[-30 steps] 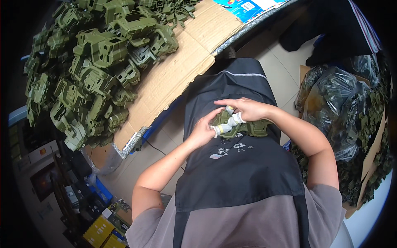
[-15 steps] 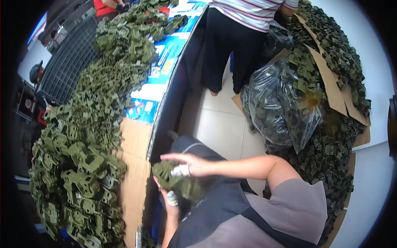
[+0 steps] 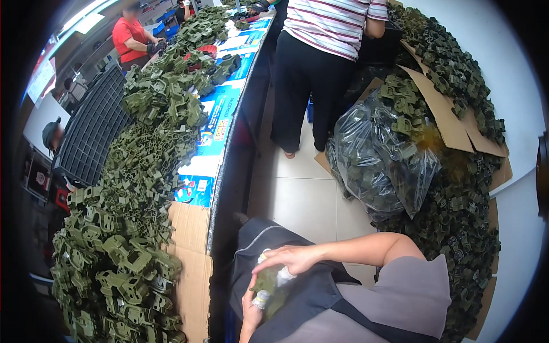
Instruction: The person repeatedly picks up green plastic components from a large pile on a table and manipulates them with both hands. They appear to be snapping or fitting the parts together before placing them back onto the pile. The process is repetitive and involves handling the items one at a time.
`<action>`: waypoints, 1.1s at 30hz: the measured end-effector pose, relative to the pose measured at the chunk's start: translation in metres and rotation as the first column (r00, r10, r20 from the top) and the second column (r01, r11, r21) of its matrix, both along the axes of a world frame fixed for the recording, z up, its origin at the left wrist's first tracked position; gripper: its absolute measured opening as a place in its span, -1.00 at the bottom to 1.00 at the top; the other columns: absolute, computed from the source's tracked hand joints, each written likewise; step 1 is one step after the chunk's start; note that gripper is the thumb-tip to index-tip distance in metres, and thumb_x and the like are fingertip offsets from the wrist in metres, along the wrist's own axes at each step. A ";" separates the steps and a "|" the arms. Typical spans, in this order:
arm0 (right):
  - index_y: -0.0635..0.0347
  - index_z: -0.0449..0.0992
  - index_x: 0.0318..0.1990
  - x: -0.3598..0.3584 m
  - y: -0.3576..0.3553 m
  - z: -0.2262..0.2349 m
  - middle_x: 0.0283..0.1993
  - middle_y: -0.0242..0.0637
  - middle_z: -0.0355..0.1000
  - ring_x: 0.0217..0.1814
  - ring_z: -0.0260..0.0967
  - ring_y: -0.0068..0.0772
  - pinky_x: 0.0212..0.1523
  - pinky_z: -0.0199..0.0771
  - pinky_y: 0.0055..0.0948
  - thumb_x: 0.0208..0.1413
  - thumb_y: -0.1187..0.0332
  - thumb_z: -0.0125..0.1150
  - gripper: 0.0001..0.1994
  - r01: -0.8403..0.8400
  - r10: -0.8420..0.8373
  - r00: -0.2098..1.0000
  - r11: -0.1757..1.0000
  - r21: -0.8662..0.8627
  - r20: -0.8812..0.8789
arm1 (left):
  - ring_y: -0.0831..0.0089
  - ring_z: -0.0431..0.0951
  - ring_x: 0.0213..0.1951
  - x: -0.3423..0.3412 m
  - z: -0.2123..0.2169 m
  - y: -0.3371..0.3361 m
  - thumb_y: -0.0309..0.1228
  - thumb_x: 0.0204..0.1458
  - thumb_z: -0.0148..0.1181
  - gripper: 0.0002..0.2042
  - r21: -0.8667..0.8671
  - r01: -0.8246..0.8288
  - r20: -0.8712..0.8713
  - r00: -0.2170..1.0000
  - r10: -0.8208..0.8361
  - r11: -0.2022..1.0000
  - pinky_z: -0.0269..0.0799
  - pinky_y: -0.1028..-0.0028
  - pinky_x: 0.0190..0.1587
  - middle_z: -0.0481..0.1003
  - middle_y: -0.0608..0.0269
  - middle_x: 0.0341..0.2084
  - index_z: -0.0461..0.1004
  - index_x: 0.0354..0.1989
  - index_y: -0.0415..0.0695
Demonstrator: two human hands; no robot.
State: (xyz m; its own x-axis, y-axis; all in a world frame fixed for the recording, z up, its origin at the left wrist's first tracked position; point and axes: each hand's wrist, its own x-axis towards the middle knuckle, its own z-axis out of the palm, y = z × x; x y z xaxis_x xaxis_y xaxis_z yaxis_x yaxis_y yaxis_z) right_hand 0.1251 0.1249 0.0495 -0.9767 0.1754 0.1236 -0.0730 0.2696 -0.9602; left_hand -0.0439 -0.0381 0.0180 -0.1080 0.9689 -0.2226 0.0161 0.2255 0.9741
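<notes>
Both hands grip one green plastic part (image 3: 267, 284) over the lap: left hand (image 3: 251, 308) beneath, right hand (image 3: 293, 258) on top, beside the piled surface (image 3: 191, 228).

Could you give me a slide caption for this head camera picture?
Both hands, left hand and right hand, grip an olive-green plastic part over a dark apron.

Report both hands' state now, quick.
Left hand: closed on the green plastic part.
Right hand: fingers curled over the same part, gripping it.
</notes>
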 end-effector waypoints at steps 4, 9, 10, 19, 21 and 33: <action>0.11 0.24 0.10 0.004 -0.010 -0.013 -0.13 -0.16 0.25 0.02 0.17 -0.08 0.05 0.13 -0.30 -0.43 0.67 -0.08 -0.29 0.046 -0.043 0.999 0.994 -0.097 0.031 | 0.48 0.31 -0.03 0.001 0.002 -0.001 -0.54 -0.02 0.04 -0.47 -0.080 0.068 0.114 0.992 -0.058 0.994 0.23 0.54 -0.03 0.31 0.16 0.01 0.11 0.18 -0.11; 0.17 0.22 0.08 0.011 -0.002 -0.028 0.04 -0.20 0.24 0.12 0.13 -0.19 0.12 0.08 -0.34 -0.23 0.56 0.04 -0.44 0.025 -0.027 1.000 0.972 -0.233 -0.006 | 0.49 0.32 -0.03 0.007 0.023 0.020 -0.54 -0.01 0.02 -0.48 -0.201 0.140 0.009 0.990 -0.141 0.970 0.23 0.54 -0.02 0.31 0.17 0.01 0.10 0.18 -0.08; 0.17 0.21 0.08 0.012 -0.001 -0.025 0.04 -0.20 0.24 0.13 0.13 -0.20 0.12 0.08 -0.33 -0.20 0.53 0.06 -0.45 0.035 -0.038 0.999 0.976 -0.217 -0.007 | 0.49 0.32 -0.04 0.008 0.027 0.023 -0.53 0.00 0.01 -0.49 -0.220 0.151 0.008 0.988 -0.153 0.964 0.23 0.54 -0.02 0.31 0.17 0.01 0.10 0.18 -0.08; 0.13 0.21 0.10 0.013 -0.008 -0.037 0.08 -0.19 0.22 0.16 0.13 -0.24 0.11 0.14 -0.35 -0.15 0.29 0.28 -0.40 0.202 -0.205 0.978 0.977 -0.072 -0.036 | 0.34 0.24 0.10 -0.008 0.006 0.027 -0.46 -0.07 0.10 -0.43 -0.079 0.202 -0.165 0.963 -0.212 0.976 0.12 0.45 0.10 0.27 0.10 0.05 0.10 0.19 -0.04; 0.17 0.21 0.09 0.012 0.017 -0.031 0.12 -0.18 0.17 0.18 0.09 -0.28 0.15 0.10 -0.36 -0.19 0.33 0.32 -0.38 0.389 -0.389 0.921 0.921 -0.002 -0.025 | 0.19 0.24 0.07 -0.034 0.025 0.053 -0.36 -0.19 0.25 -0.15 0.032 0.085 -0.351 0.934 -0.068 0.996 0.14 0.34 0.10 0.22 -0.06 0.04 -0.18 0.26 0.00; 0.23 0.20 0.09 0.005 0.040 -0.021 0.06 -0.27 0.22 0.09 0.18 -0.45 0.10 0.16 -0.50 -0.25 0.47 0.32 -0.35 0.446 -0.494 0.867 0.718 -0.535 0.060 | 0.33 0.25 0.09 -0.051 0.017 0.061 -0.58 -0.42 0.40 -0.05 0.160 -0.216 0.262 0.950 0.169 0.963 0.28 0.40 0.03 0.22 0.04 0.04 -0.06 0.23 0.00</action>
State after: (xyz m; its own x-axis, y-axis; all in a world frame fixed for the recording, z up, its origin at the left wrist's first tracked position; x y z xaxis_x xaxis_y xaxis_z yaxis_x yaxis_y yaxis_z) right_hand 0.1301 0.1652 0.0287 -0.7417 0.6690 -0.0483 -0.1554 -0.2415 -0.9579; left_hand -0.0944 0.0227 0.0354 -0.2613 0.9615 -0.0848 -0.2530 0.0166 0.9673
